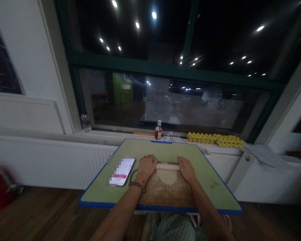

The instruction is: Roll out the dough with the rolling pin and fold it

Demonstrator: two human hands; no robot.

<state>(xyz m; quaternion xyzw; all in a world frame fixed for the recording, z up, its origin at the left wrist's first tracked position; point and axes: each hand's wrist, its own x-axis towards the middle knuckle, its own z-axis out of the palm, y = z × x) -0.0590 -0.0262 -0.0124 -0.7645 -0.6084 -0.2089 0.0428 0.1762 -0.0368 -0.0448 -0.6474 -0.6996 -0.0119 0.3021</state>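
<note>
Floury wooden board (168, 197) at the near side of the green table (213, 170), dough sheet (169, 177) on it, rolling pin (168, 166) across the dough's far part; left hand (146, 167) and right hand (187, 169) loosely curled over the pin's ends, hiding them. Phone (123, 171) just left of the left hand, a dark loop (132, 175) between. Beyond the table, red-labelled bottle (158, 130) on the sill (115, 135), yellow egg trays (214, 140) right, clear bottle (85, 122) far left, dark window (120, 115) behind.

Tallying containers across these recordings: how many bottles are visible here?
2: a clear bottle at the left of the windowsill, and a white-capped bottle beyond the green tabletop. Others could be hidden.
</note>
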